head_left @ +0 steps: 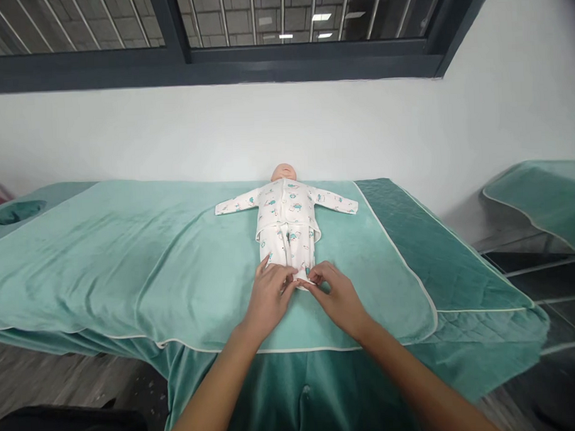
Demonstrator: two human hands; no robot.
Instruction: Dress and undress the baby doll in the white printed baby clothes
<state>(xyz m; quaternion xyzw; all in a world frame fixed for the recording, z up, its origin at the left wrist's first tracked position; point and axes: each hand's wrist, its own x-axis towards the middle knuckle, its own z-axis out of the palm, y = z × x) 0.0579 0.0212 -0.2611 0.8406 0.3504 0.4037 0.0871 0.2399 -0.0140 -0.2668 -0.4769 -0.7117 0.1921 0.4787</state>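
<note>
A baby doll (284, 172) lies on its back with its head toward the wall and its arms spread wide. It wears a white printed long-sleeved top (287, 201) and matching pants (272, 242). At the lower end of the pants, my left hand (272, 291) pinches the cuff of one leg, on the right in view, between thumb and fingers. From the other side my right hand (335, 294) pinches the same cuff. The fingertips of both hands nearly meet there. The doll's feet and hands are not visible.
Under the doll a light green blanket (185, 263) with white edging covers a bed with a darker green quilted cover (425, 254). A white wall (194, 131) and a dark-framed window (286, 61) stand behind. Another green-covered surface (546, 197) is at right, a black object (68, 427) at lower left.
</note>
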